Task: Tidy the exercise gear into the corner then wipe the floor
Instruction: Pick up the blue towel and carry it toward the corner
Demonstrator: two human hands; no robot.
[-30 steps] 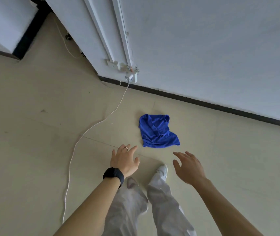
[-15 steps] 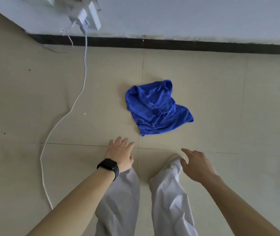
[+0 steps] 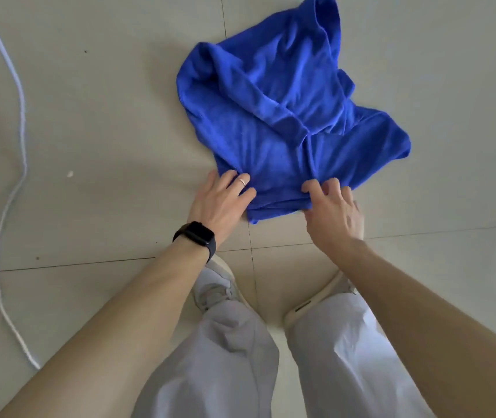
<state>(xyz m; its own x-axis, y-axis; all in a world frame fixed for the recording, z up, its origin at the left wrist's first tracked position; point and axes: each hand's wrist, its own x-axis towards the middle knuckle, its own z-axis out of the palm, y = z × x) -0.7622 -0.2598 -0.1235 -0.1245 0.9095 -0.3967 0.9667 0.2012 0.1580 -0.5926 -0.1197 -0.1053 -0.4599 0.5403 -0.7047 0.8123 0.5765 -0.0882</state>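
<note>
A crumpled blue cloth (image 3: 286, 116) lies on the tiled floor (image 3: 105, 131). The left hand (image 3: 221, 200) grips its near left corner; the right hand (image 3: 331, 212) pinches its near edge. A white cable (image 3: 20, 116) lies well apart.

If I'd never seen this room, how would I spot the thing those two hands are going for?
Look at the pale tiled floor, just ahead of the person's shoes. A crumpled blue cloth lies there, its near edge gripped by the left hand and right hand. It is the only vivid colour; its one neighbour, a thin white cord, snakes off to the left.
</note>
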